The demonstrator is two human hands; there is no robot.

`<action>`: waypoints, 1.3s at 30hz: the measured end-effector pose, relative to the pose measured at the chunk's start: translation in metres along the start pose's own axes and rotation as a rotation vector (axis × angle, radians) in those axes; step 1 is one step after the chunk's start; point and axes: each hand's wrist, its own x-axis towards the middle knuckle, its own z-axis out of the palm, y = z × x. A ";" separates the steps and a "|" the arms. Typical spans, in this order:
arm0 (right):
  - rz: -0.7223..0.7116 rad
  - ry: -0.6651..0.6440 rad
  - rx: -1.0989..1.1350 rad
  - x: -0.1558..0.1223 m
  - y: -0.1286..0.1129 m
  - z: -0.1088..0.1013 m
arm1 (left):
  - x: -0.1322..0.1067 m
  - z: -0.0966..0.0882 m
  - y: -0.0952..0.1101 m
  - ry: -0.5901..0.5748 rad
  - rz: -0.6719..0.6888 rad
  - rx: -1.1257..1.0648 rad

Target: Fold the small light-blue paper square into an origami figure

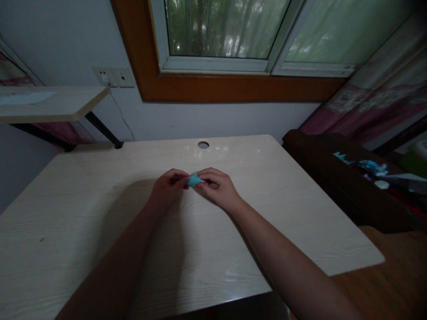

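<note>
A small piece of folded turquoise paper [194, 179] is held just above the middle of the pale wood-grain desk [283, 231]. My left hand [169, 186] pinches its left side between thumb and fingers. On the opposite side, my right hand [218, 187] grips the paper with thumb and fingertips. Both hands are close together, and the fingers cover the paper's edges. How the folds run is too small to make out.
Behind the desk's round cable hole [203, 145] is the wall with a window [216, 66]. A raised shelf [50, 104] on black legs stands at the back left. To the right, a dark wooden cabinet [333, 178] bears several small items. A dark object [233, 309] overlaps the desk's front edge.
</note>
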 end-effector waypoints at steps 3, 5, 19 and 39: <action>-0.007 -0.002 -0.004 0.000 -0.003 -0.001 | 0.000 -0.002 0.000 0.016 0.028 0.034; -0.005 -0.002 -0.001 0.000 -0.003 -0.001 | 0.000 -0.002 0.000 0.024 0.047 0.046; 0.033 -0.009 -0.027 -0.001 -0.001 -0.001 | 0.001 -0.005 0.001 -0.027 0.255 0.180; -0.055 0.036 -0.035 -0.001 -0.002 0.003 | 0.003 -0.005 -0.010 -0.051 0.312 0.327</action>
